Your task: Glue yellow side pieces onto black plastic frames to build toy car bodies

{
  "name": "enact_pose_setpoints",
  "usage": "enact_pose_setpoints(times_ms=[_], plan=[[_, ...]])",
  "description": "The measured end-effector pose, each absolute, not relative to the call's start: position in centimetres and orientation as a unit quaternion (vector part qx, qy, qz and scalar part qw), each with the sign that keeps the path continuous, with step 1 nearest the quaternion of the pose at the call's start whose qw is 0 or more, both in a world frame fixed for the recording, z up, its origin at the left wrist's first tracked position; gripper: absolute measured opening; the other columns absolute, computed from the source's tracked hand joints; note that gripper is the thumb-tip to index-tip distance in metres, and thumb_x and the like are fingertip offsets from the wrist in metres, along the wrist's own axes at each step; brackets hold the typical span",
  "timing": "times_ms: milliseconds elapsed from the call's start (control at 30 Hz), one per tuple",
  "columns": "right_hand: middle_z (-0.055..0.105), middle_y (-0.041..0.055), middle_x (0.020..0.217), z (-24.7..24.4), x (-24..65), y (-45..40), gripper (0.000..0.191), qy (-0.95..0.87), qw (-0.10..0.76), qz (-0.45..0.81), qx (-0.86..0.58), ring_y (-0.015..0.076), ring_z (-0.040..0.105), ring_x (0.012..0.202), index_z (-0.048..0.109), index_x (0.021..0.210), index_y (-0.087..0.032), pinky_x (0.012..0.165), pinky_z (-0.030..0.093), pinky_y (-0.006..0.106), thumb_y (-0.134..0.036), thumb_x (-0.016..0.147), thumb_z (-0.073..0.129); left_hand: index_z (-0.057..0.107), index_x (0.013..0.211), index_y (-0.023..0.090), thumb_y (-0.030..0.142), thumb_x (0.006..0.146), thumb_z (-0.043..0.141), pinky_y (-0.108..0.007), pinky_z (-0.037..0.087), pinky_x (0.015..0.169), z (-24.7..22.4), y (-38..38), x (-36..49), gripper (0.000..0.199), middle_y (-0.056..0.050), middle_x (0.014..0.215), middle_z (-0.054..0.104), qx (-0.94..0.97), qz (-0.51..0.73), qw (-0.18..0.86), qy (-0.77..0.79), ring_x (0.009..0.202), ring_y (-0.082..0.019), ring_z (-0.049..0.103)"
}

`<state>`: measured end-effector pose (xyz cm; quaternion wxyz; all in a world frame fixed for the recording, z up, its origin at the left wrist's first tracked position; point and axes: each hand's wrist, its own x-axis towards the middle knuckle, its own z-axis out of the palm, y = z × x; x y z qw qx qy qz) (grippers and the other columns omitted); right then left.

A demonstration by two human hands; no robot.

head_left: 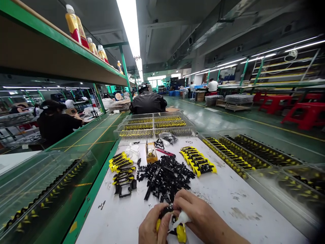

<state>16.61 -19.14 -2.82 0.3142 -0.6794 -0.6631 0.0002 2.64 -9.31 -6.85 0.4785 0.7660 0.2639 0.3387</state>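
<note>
Close to the table's near edge, my left hand (154,225) is closed around a yellow-and-black plastic part (181,233). My right hand (191,208) is closed too, its fingertips meeting the part's upper side. Tucked under its palm is a small white bottle (185,217) with a tapered nozzle pointing at the part. The fingers hide whatever small piece is at their tips. Just beyond lies a heap of small black parts (167,174). Similar yellow-and-black parts lie in a group on the left (122,162) and in a row on the right (198,160).
A small open box (151,156), a red pen-like tool (165,152) and crumpled white material (132,151) lie behind the heap. Clear trays of parts stand at the back (153,135), right (250,171) and left (50,200). A person in black (147,101) sits ahead.
</note>
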Motion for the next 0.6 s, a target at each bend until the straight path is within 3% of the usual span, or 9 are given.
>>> enact_pose_setpoints(times_ms=[133, 267, 333, 500, 600], plan=[[0.055, 0.0043, 0.086, -2.4, 17.1, -19.7, 0.013, -0.668, 0.33, -0.002, -0.667, 0.0145, 0.055, 0.076, 0.054, 0.084, -0.018, 0.067, 0.047, 0.025, -0.007, 0.085, 0.047, 0.068, 0.097, 0.022, 0.049, 0.082, 0.055, -0.025, 0.05, 0.074, -6.1, -9.6, 2.5, 0.033, -0.005, 0.088, 0.07, 0.741, 0.325, 0.521, 0.272, 0.081, -0.02, 0.064], [0.054, 0.0025, 0.088, -1.9, 18.4, -20.9, 0.01, -0.645, 0.371, 0.022, -0.667, 0.0131, 0.055, 0.08, 0.054, 0.085, -0.02, 0.072, 0.046, 0.024, -0.011, 0.087, 0.05, 0.061, 0.109, 0.018, 0.055, 0.086, 0.046, -0.023, 0.048, 0.049, -5.5, -9.7, 2.3, 0.046, -0.003, 0.074, 0.061, 0.664, 0.269, 0.63, 0.3, 0.055, -0.014, 0.057], [0.055, 0.0019, 0.088, -1.8, 18.9, -21.5, 0.008, -0.63, 0.386, 0.015, -0.673, 0.0125, 0.055, 0.081, 0.055, 0.084, -0.021, 0.072, 0.046, 0.023, -0.015, 0.088, 0.053, 0.055, 0.116, 0.016, 0.055, 0.088, 0.041, -0.023, 0.047, 0.046, -5.5, -9.6, 2.3, 0.051, -0.002, 0.074, 0.057, 0.608, 0.245, 0.691, 0.304, 0.051, -0.013, 0.057], [0.055, 0.0025, 0.084, -2.7, 18.6, -22.6, 0.007, -0.639, 0.382, -0.021, -0.668, 0.0118, 0.057, 0.077, 0.059, 0.085, -0.021, 0.068, 0.047, 0.021, -0.014, 0.085, 0.057, 0.038, 0.133, 0.016, 0.052, 0.086, 0.05, -0.031, 0.055, 0.065, -6.1, -9.5, 2.7, 0.061, -0.006, 0.086, 0.065, 0.541, 0.246, 0.745, 0.304, 0.063, -0.017, 0.066], [0.056, 0.0037, 0.083, -3.6, 17.8, -22.7, 0.009, -0.655, 0.377, -0.058, -0.653, 0.0123, 0.057, 0.076, 0.061, 0.088, -0.019, 0.066, 0.049, 0.021, -0.012, 0.084, 0.058, 0.043, 0.127, 0.013, 0.051, 0.085, 0.054, -0.035, 0.056, 0.075, -6.2, -9.7, 2.9, 0.058, -0.012, 0.097, 0.067, 0.526, 0.236, 0.758, 0.304, 0.075, -0.02, 0.069]])
